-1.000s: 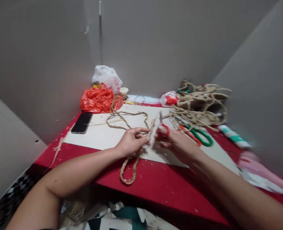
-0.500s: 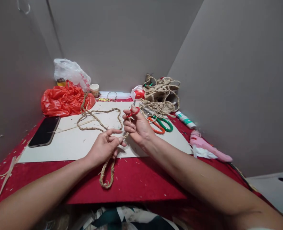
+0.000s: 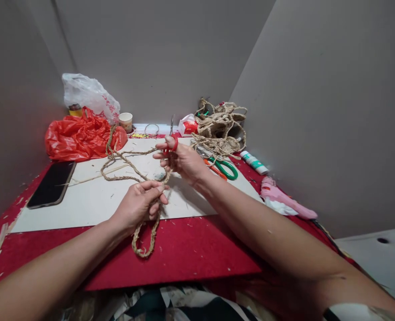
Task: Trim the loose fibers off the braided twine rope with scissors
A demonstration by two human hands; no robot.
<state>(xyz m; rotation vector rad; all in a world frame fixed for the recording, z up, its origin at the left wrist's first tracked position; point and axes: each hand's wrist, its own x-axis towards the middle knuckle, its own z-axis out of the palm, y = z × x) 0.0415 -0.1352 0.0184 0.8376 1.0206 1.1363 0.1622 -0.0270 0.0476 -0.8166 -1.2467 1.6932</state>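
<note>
A braided straw rope [image 3: 144,255] hangs in a loop over the front edge of the white board [image 3: 93,209]. My left hand [image 3: 147,199] pinches this rope near the board's front. Just above and to the right, my right hand [image 3: 180,160] has its fingers through the red handles of small scissors [image 3: 172,143], whose blades point up and away. More of the rope winds across the board to the left and back. Part of the rope passes between my two hands, partly hidden by fingers.
A phone [image 3: 51,185] lies at left, near red plastic [image 3: 76,136] and a paper cup [image 3: 125,121]. Tangled rope [image 3: 222,129] sits at back right, with green-handled scissors [image 3: 229,169], a white-green tube [image 3: 254,162] and a pink tool [image 3: 286,198] nearby.
The whole view has shifted slightly. My right hand has moved left and up relative to my left hand, and the scissors' blades now show clearly. My left hand still pinches the rope.
</note>
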